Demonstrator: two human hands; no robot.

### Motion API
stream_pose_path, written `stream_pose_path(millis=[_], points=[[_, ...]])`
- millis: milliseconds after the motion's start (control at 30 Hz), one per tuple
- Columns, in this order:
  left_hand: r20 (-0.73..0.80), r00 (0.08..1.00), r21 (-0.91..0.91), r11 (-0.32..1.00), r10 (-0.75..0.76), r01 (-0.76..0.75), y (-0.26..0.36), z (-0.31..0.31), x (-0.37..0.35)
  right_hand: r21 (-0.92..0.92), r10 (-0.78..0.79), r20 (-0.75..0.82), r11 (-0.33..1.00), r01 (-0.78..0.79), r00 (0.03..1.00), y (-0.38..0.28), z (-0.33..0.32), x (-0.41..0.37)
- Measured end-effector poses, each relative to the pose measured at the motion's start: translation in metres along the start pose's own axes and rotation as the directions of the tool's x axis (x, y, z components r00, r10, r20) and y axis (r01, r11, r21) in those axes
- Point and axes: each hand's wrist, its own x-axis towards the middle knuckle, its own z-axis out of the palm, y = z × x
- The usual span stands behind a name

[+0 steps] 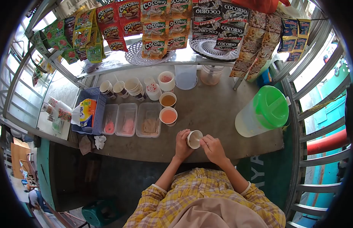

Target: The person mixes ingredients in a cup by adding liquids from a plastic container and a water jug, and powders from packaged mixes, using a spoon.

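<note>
Paper cup (pixel 190 140), wrapped by the left hand's (pixel 182 146) fingers, could tip toward the pink drink (pixel 168 116) at ten o'clock if the right hand (pixel 213 148), pinching an apparent stirrer (pixel 198 140), pushes hard.

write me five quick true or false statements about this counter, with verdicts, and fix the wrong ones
1. The left hand holds a paper cup. True.
2. The right hand is on the jug. False: it is at the mouth of the paper cup.
3. The lid of the jug is red. False: it is green.
4. The cup of pink-orange drink stands nearer the person than the cup of amber drink. True.
5. The blue basket stands to the right of the three plastic tubs. False: it stands to their left.
</note>
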Motion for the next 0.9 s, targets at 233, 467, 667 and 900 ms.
stream_pose_path(millis=[233, 467, 667, 900], points=[[0.005, 1.0, 0.02, 0.999, -0.026, 0.026, 0.001, 0.0, 0.001, -0.068, -0.005, -0.042, 0.998, 0.003, 0.999, -0.001, 0.0, -0.001], [0.028, 1.0, 0.025, 1.0, 0.001, -0.001, -0.002, 0.0, 0.0, 0.013, 0.026, 0.034, 1.0, -0.027, 0.999, 0.0, -0.004, 0.002], [0.011, 0.999, 0.132, 0.99, 0.041, -0.042, 0.004, -0.001, 0.003, 0.011, -0.012, 0.042, 1.0, 0.011, 0.999, 0.001, -0.007, 0.005], [0.006, 0.999, 0.158, 0.987, 0.037, -0.037, 0.003, -0.002, 0.002, -0.028, -0.005, 0.027, 1.0, 0.006, 1.0, -0.002, -0.007, 0.01]])
